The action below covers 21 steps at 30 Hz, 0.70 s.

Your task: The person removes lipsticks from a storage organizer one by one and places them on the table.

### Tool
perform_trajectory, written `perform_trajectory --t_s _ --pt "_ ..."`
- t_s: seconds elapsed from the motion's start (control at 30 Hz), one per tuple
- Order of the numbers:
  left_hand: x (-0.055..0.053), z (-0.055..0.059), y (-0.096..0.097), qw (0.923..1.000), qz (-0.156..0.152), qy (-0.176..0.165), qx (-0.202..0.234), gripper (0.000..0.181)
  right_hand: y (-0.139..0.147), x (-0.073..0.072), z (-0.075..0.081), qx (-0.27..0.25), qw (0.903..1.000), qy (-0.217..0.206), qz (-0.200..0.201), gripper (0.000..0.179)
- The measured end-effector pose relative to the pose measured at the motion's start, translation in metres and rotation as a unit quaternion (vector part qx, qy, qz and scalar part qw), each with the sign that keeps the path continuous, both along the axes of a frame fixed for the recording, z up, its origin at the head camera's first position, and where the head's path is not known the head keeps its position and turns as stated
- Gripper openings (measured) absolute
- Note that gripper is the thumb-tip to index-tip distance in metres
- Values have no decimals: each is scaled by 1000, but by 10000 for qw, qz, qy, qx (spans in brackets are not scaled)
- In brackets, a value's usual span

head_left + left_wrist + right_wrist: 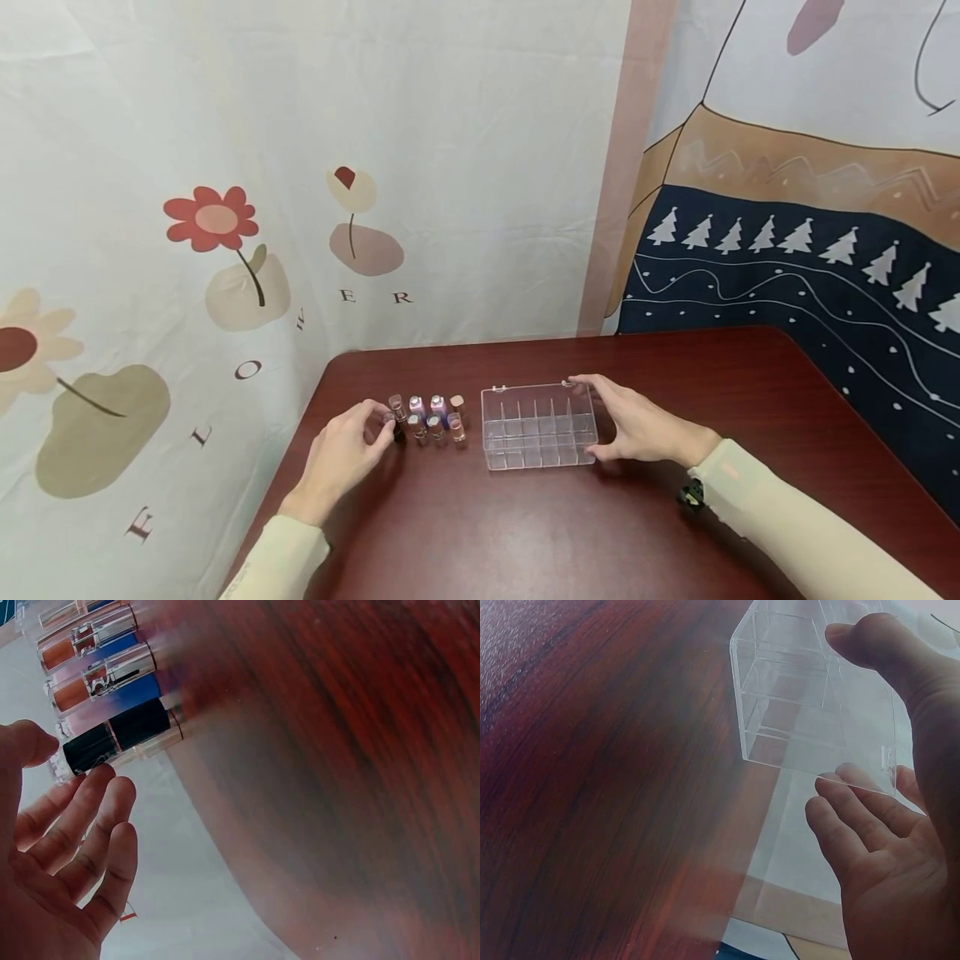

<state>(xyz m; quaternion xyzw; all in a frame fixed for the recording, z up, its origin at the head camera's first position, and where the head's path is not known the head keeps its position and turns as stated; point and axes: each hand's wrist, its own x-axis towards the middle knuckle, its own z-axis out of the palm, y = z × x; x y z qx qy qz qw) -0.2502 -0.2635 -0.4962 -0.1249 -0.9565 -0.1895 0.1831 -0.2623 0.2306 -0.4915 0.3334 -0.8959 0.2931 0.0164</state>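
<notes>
At the left end of a cluster of lipstick tubes, my left hand (341, 454) pinches a black lipstick tube (116, 735) by its clear top, thumb on one side and fingertips on the other. That tube stands upright in the group. My right hand (641, 421) grips the right end of a clear plastic compartment box (540, 429), with the thumb at its front edge and the fingers at the back edge. In the right wrist view, the thumb lies over the clear wall (787, 712) and the fingers curl behind it. Thin dividers split the box into small cells.
Several other lipstick tubes (437, 429) stand in two rows between the left hand and the box, some with blue and pink bodies, others clear with orange-brown inside. All rests on a dark red wooden table (480, 533). Printed curtains (480, 167) hang behind it.
</notes>
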Motion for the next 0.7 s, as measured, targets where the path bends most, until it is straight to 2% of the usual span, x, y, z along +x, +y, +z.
perform_trajectory --t_s 0.2,0.6,0.7 --pt "-2 -5 0 9998 44 -211 -44 11 0 0 -1 -14 10000 40 29 108" --pt "-3 -4 2 9997 76 -212 -67 11 -1 -1 -3 -100 9987 473 186 107" --pt "-2 -4 2 9997 85 -236 -54 12 -1 -1 -3 -107 9987 458 200 107"
